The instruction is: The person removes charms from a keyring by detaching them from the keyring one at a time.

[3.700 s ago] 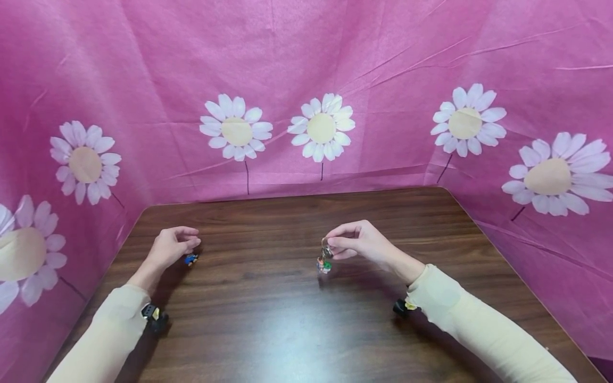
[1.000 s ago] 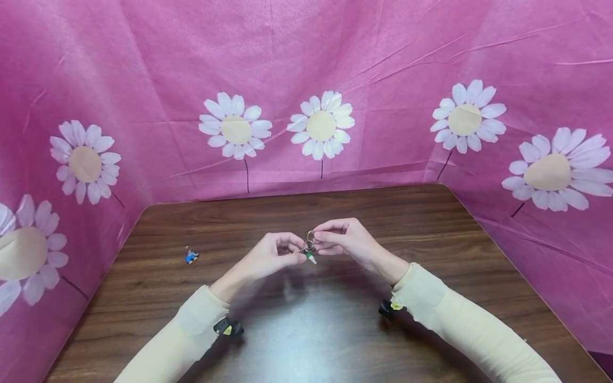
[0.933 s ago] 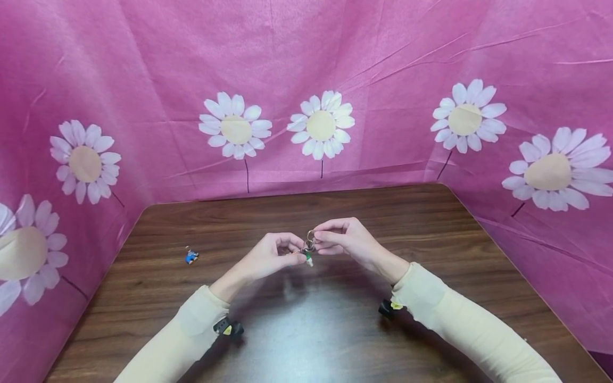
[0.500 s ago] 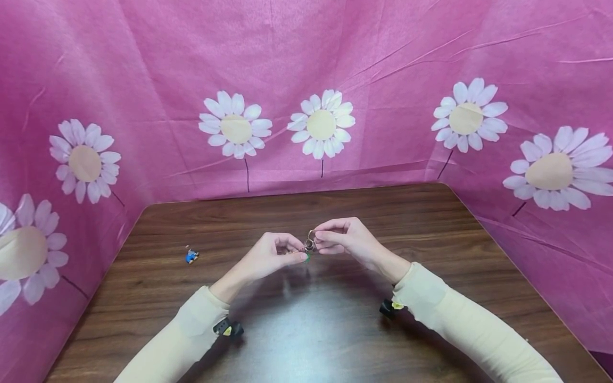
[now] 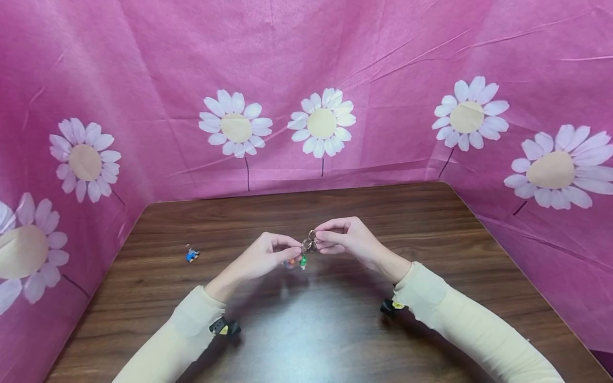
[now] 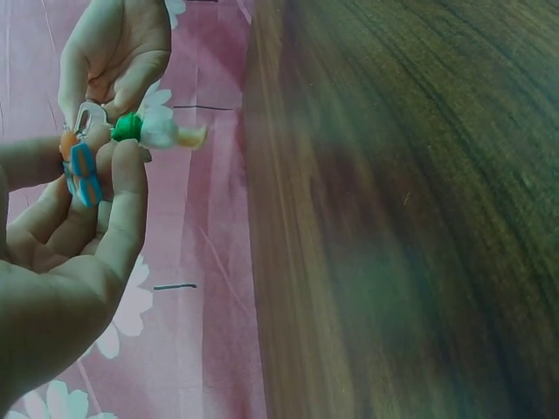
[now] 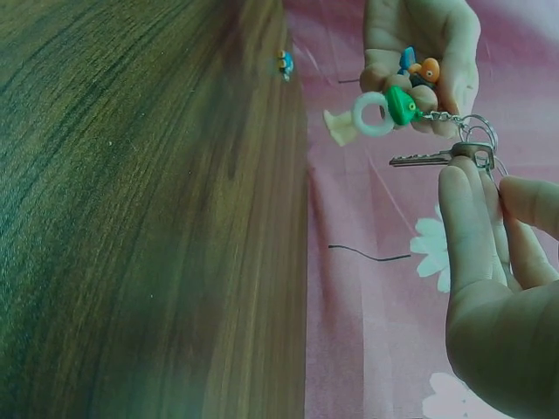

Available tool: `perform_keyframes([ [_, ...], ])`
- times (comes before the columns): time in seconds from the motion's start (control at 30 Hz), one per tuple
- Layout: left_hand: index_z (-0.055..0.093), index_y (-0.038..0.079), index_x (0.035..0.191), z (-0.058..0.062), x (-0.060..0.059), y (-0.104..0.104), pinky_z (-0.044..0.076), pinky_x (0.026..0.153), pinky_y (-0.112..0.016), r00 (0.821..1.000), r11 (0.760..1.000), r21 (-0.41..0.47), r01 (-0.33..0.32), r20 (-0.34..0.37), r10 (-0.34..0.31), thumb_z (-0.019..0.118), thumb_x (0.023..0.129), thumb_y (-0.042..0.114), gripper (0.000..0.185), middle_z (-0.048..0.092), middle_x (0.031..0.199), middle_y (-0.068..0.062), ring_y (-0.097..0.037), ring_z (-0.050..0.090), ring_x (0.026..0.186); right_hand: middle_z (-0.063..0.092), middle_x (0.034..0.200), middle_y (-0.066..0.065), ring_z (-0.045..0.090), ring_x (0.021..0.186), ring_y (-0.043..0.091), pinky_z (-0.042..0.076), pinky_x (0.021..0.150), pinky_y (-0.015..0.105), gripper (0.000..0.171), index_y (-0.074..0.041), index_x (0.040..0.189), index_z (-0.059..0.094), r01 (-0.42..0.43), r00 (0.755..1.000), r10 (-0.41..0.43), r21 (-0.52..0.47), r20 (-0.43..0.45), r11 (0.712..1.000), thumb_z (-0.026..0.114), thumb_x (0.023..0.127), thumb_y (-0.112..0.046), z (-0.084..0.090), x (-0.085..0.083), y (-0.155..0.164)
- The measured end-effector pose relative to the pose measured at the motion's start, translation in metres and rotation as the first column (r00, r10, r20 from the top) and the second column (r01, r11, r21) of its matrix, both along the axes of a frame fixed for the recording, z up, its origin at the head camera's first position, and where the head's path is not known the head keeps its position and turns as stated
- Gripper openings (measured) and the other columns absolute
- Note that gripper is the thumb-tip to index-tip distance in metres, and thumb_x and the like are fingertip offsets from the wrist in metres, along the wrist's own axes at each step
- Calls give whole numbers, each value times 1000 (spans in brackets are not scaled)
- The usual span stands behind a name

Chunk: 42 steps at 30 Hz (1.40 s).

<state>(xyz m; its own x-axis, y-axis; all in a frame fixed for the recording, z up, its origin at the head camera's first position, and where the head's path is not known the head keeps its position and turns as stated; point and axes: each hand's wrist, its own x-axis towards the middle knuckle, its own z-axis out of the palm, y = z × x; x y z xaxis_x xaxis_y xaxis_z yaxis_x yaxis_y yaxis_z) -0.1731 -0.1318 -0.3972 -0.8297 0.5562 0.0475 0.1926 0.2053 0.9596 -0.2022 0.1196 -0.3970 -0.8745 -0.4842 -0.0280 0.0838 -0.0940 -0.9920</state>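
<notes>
Obscuring the charms (image 7: 410, 74), left hand (image 5: 261, 259) fingers curl round them; right hand (image 5: 349, 242) pinches the key ring (image 7: 476, 140) above the worktop (image 5: 335, 330). Chain detail is unclear.

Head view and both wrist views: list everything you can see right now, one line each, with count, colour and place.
Metal key ring: one, silver, pinched in the right hand over the table's middle.
Silver key: one, on the ring, sticking out sideways.
Green and white charm: one, chained to the ring.
Orange and blue charm: one, held in the left fingers.
Small blue toy: one, lying on the table at the left.
Wooden table: one, dark brown.
Pink daisy-print cloth: surrounds the table.
Left hand: holds the charms.
Right hand: pinches the ring.
</notes>
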Motion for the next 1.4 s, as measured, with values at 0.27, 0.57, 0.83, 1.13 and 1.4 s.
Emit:
perform_keyframes([
  [0.27,64,-13,117,2,0,0,59,80,-51,995,997,58,53,85,-57,55,104,8,26,69,95,-21,-16,63,80,75,97,17,74,84,24,59,83,46,27,13,116,67,0,1000,0,13,-8,1000,71,94,-3,-1,-1,0],
  [0.57,65,-8,112,-1,1,2,59,78,-41,998,998,27,49,38,-50,55,102,6,20,67,93,-20,-21,65,85,75,95,16,74,83,22,59,83,46,30,16,118,64,-1,1000,1,6,0,1000,70,94,-1,-1,1,1],
  [0.83,68,-7,110,-2,2,1,61,75,-51,999,1000,13,-13,53,12,69,95,8,21,71,93,-18,-21,68,78,75,95,16,74,84,23,59,84,47,38,21,121,59,0,1000,1,34,-21,999,70,94,-3,-3,0,1],
  [1.13,70,-3,110,4,2,-1,60,74,-55,996,997,26,-75,46,74,74,90,5,22,70,91,-14,-30,69,79,75,95,18,74,85,23,57,85,53,28,12,115,68,-2,999,5,67,-47,998,72,94,-5,-4,0,1],
  [1.4,69,-5,112,8,1,-1,59,80,-53,991,992,60,-113,77,108,69,93,4,21,73,98,-20,-43,70,84,74,97,20,74,86,24,55,86,56,26,9,114,70,-18,998,23,85,-59,996,73,94,-7,-2,2,0],
])
